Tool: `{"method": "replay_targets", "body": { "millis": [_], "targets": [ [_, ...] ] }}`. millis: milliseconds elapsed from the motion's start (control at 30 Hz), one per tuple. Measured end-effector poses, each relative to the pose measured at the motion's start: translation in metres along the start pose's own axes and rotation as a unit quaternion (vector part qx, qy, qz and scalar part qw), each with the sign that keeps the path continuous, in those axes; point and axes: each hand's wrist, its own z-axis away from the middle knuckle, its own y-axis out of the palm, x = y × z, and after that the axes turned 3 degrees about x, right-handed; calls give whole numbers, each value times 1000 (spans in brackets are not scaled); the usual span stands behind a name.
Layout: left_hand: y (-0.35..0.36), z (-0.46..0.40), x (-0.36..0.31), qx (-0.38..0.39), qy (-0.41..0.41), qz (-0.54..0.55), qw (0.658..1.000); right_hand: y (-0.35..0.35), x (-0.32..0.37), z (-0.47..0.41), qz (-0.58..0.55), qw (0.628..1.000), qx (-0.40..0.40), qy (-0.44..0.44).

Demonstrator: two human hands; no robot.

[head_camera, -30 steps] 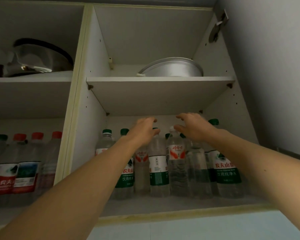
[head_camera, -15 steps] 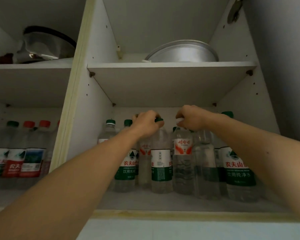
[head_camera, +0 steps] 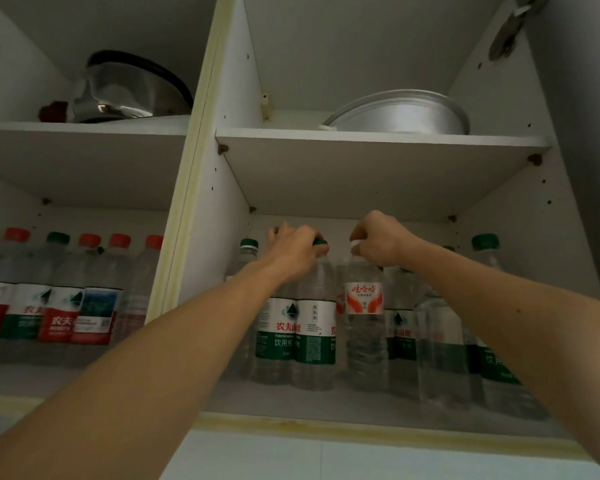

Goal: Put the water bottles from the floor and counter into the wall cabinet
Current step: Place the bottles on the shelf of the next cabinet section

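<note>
Clear plastic under both our hands: our left hand [head_camera: 297,245] curls its fingers around the cap end of the green-labelled water bottle [head_camera: 314,323], and our right hand [head_camera: 381,242] pinches the white cap of the red-labelled Wahaha bottle [head_camera: 364,320]; both bottles stand upright on the lower right shelf [head_camera: 291,407] of the wall cabinet, side by side and nearly touching, near the front of the row. Just left of our left fingers a green-capped bottle [head_camera: 248,247] stands close; behind and to the right of our right fingers more bottles crowd in, the far-right green-capped one [head_camera: 485,242] among them; whether our knuckles touch the shelf board above [head_camera: 378,168] we cannot tell.

We judge the placing nearly done, with only the letting go left; the risk lies there. Gripped so high, a tall bottle pivots easily on its base; if a finger drags the cap on release, it could tip into its neighbours and topple several, and the front ones could roll off the edge. Across the divider [head_camera: 201,188], beyond our left fingers, red- and green-capped bottles [head_camera: 63,292] fill the other compartment; above sit a steel pot [head_camera: 125,88] and an aluminium basin [head_camera: 402,112].
</note>
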Motion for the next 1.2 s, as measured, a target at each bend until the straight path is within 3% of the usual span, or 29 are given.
{"method": "replay_targets", "body": {
  "millis": [267,533,867,1033,1200],
  "targets": [
    [23,-6,10,-16,-6,25,1000,24,1,-7,-41,998,-25,50],
    [21,-9,15,0,6,10,1000,28,4,0,-35,997,23,66],
    [10,12,16,-8,56,-43,997,44,7,12,-7,999,-36,37],
    [-2,27,6,-26,85,1,996,32,9,28,22,996,-86,19],
    [-4,47,-12,2,143,70,987,6,-3,67,72,988,-130,-38]
  ]
}}
